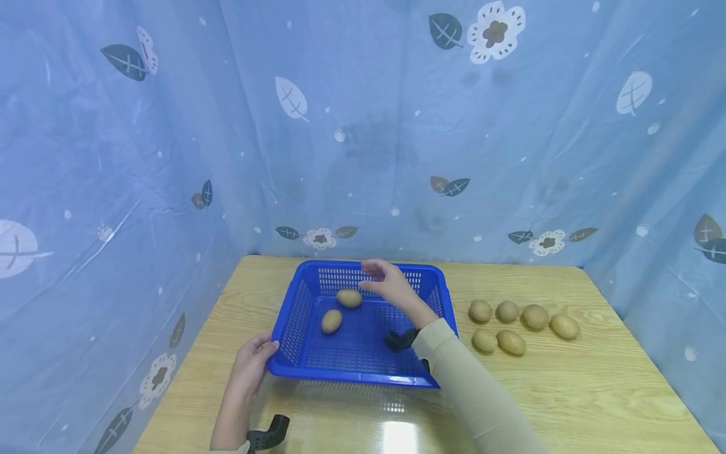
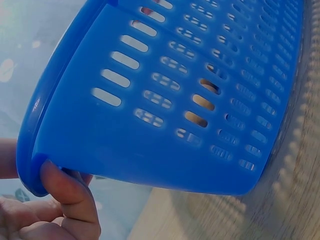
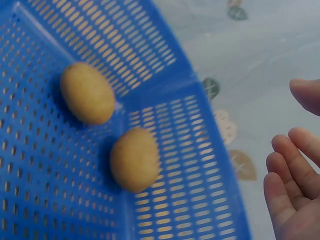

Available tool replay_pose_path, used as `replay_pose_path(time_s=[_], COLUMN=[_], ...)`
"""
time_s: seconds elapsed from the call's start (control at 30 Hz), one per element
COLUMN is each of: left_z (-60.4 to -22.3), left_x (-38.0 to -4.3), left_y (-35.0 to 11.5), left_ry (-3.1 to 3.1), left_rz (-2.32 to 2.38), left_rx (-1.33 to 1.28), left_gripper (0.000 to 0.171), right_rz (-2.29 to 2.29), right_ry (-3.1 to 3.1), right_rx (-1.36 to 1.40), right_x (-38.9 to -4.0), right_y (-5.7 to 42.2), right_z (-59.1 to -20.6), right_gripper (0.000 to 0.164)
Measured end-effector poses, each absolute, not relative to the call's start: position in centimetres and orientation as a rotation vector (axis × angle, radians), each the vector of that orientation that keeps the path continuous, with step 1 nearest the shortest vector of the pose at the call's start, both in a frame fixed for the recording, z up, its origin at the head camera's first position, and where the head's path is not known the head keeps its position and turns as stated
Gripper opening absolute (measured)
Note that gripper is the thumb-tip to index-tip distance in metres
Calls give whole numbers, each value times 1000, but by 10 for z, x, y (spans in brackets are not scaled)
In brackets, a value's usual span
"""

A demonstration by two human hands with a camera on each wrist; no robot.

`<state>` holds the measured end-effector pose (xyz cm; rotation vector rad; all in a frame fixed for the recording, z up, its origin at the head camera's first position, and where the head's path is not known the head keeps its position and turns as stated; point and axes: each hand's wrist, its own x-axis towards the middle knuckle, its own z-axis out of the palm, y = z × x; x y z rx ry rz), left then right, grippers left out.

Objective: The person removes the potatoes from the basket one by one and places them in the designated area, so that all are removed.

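A blue plastic basket (image 1: 363,343) with slotted walls stands on the table. Two potatoes lie inside it: one potato (image 1: 349,298) by the back wall and another potato (image 1: 331,321) closer to the left wall. My left hand (image 1: 249,366) pinches the basket's rim at the front left corner; the thumb (image 2: 67,187) shows at the rim in the left wrist view. Over the back of the basket is my right hand (image 1: 391,287), its fingers loosely bent and apart from the thumb. It holds nothing, and the right wrist view shows its palm side (image 3: 300,190).
Right of the basket, several more potatoes (image 1: 534,317) lie in two loose rows on the wooden table (image 1: 612,391). A blue curtain (image 1: 397,126) with flowers and leaves hangs behind the table and along both sides. Each wrist wears a black strap mount (image 1: 269,435).
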<state>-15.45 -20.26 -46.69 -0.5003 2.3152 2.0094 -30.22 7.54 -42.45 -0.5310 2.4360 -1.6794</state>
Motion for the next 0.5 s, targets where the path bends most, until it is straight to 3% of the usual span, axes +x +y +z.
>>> replay_pose_path(time_s=[0.5], left_z=[-467], left_x=[-156], left_y=[-200], left_ry=[2331], left_rz=[2009], left_rx=[-518], left_gripper=[42], right_rz=[-1626], right_ry=[2345], right_rx=[-388], right_x=[-326], right_y=[66], right_z=[-456], right_gripper=[46])
